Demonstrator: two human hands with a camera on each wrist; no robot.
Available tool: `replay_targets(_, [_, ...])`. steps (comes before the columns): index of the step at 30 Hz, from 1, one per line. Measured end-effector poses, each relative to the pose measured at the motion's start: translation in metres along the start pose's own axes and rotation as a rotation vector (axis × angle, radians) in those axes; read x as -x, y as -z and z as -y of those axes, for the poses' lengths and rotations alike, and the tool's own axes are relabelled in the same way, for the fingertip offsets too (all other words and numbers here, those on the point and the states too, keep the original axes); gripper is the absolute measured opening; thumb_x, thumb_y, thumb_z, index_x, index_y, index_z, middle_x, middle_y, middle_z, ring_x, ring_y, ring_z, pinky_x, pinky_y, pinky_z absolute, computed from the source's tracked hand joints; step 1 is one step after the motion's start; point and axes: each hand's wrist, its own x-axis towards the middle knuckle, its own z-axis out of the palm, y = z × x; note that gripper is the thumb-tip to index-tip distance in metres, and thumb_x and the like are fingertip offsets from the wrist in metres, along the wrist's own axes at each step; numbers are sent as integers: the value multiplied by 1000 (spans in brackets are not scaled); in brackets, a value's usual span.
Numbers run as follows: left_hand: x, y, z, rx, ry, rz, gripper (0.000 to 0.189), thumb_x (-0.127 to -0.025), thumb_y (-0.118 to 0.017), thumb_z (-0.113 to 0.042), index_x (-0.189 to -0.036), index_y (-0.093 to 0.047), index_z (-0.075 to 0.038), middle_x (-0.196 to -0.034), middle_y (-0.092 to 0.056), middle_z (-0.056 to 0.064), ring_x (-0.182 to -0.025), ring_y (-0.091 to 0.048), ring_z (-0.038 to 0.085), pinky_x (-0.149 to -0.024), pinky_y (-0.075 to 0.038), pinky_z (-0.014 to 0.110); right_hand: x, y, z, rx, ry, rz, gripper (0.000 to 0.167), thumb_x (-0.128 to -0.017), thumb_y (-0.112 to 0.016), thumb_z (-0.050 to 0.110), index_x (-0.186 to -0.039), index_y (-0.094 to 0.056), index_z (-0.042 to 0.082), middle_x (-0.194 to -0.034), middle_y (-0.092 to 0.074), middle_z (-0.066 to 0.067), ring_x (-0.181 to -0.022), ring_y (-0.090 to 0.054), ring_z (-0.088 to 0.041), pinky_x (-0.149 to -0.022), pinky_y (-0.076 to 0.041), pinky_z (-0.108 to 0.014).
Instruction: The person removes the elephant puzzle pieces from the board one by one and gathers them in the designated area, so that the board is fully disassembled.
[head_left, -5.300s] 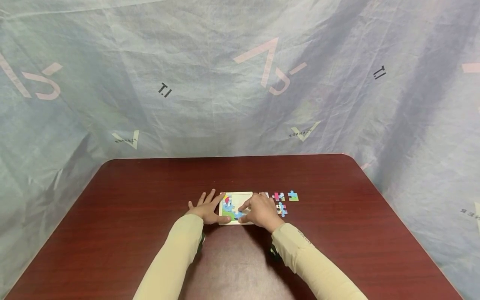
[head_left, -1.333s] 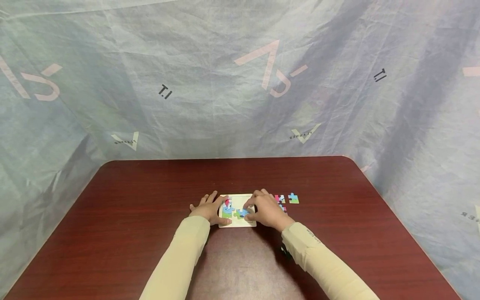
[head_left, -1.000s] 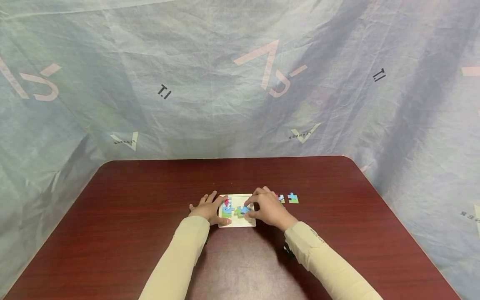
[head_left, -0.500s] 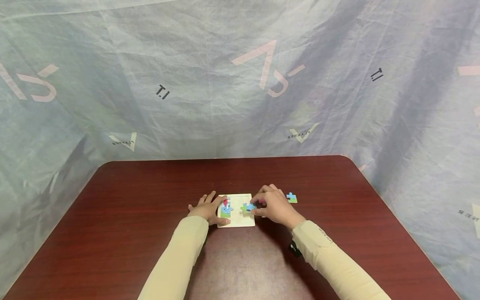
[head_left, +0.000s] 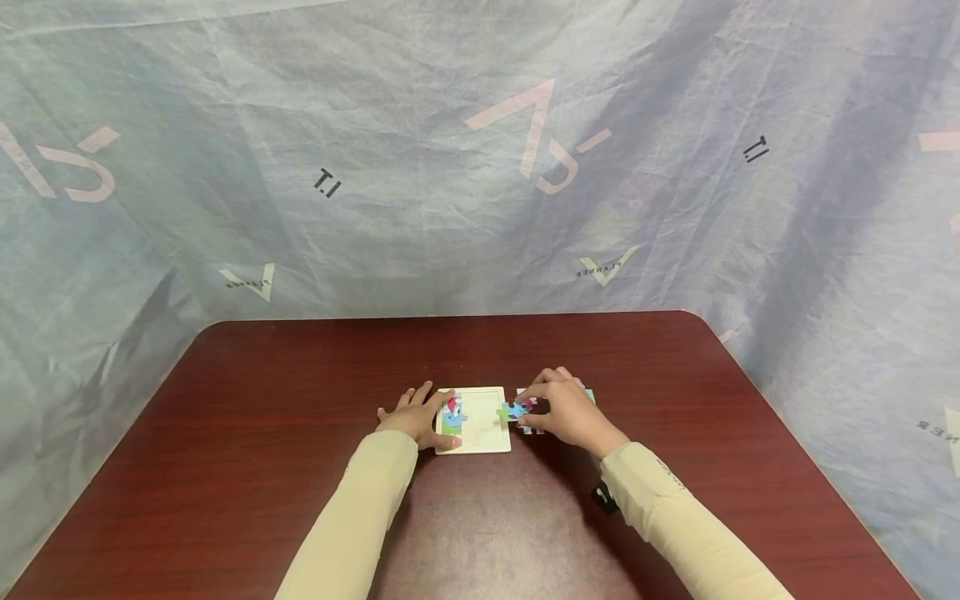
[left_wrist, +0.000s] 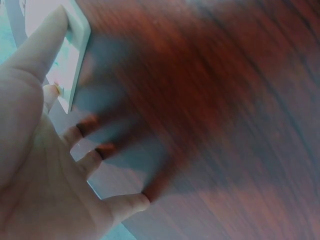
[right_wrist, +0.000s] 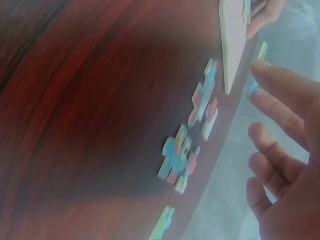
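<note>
In the head view a pale puzzle tray (head_left: 480, 433) lies on the table, with joined blue, red and green jigsaw pieces (head_left: 453, 417) along its left side. The rest of its floor is bare. My left hand (head_left: 408, 425) straddles the left edge, thumb and index finger resting on the tray and the other fingers spread on the table. My right hand (head_left: 568, 412) pinches a blue-and-green jigsaw piece (head_left: 512, 411) between thumb and index finger, over the tray's right edge. In the right wrist view this jigsaw piece (right_wrist: 253, 89) shows only as a thin sliver.
Several loose jigsaw pieces (right_wrist: 176, 156) lie on the table to the right of the tray, partly under my right hand in the head view. One green piece (right_wrist: 162, 224) sits apart from them. A printed grey cloth (head_left: 420, 208) hangs behind the dark red table (head_left: 300, 358).
My right hand has lifted the blue-and-green jigsaw piece from the tray's lower middle and carried it right, to the tray's edge. My left hand has stayed at the tray's left side.
</note>
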Motion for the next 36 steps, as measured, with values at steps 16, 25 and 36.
replay_targets(16, [-6, -3, 5, 17, 4, 1, 80, -92, -78, -34, -158, -36, -19, -167, -19, 17, -152, -18, 42, -111, -13, 78, 16, 17, -30, -5, -58, -12, 28, -86, -84, 22, -112, -79, 13, -109, -63, -8, -104, -51, -28, -94, -39, -55])
replay_targets(25, [-5, -3, 5, 16, 3, -8, 81, -90, -79, -37, -158, -38, -21, -167, -19, 17, -152, -16, 43, -111, -14, 77, 27, 20, -46, -16, -80, -6, 25, -88, -82, 21, -111, -79, 12, -107, -62, -8, -103, -51, -30, -95, -38, -60])
replay_targets(36, [-5, -3, 3, 2, 2, -8, 79, -91, -78, -35, -158, -37, -20, -167, -20, 16, -152, -18, 41, -110, -14, 78, 42, 20, -59, 17, -96, -5, 25, -87, -83, 22, -110, -79, 13, -110, -63, -10, -107, -52, -33, -97, -38, -63])
